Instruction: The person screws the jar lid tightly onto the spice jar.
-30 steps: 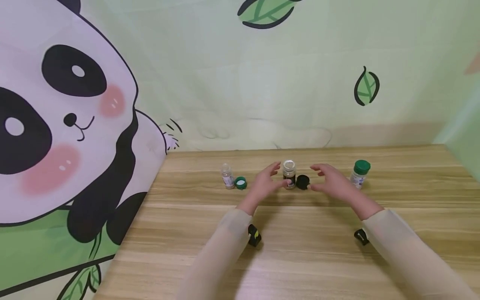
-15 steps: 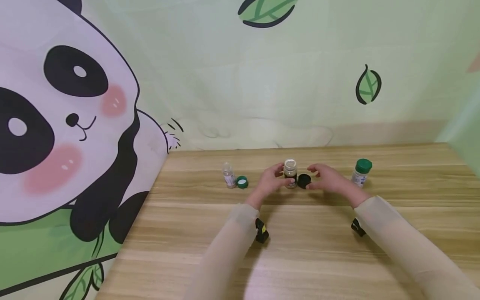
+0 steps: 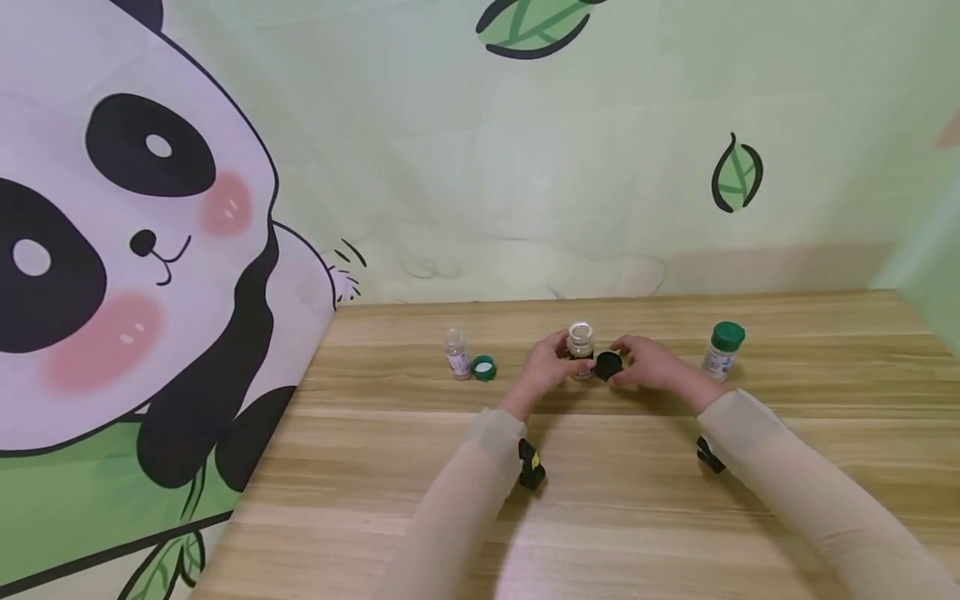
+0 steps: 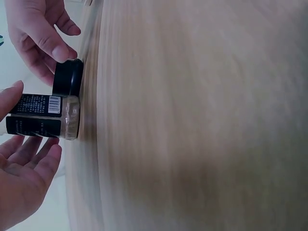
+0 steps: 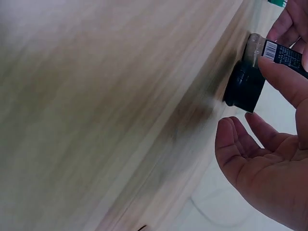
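Note:
A clear spice jar with a black label (image 3: 581,339) stands uncapped on the wooden table. My left hand (image 3: 546,367) holds it around the sides, thumb in front and fingers behind, as the left wrist view also shows. Right beside the jar sits its black cap (image 4: 68,77), hollow side up. The thumb and index finger of my right hand (image 3: 651,363) curve round this cap, fingertips right at its edge. The other fingers of that hand (image 5: 264,166) stand off the cap, loosely bent.
To the left are a small clear bottle (image 3: 458,357) and a green cap (image 3: 483,367) with a white inside. A white shaker with a green lid (image 3: 726,340) stands to the right, behind my right hand. A panda-printed cloth (image 3: 465,167) hangs along the table's back edge.
My left hand has moved right and closed around the jar. The right hand has come leftward to the black cap. Jar and cap stay in place.

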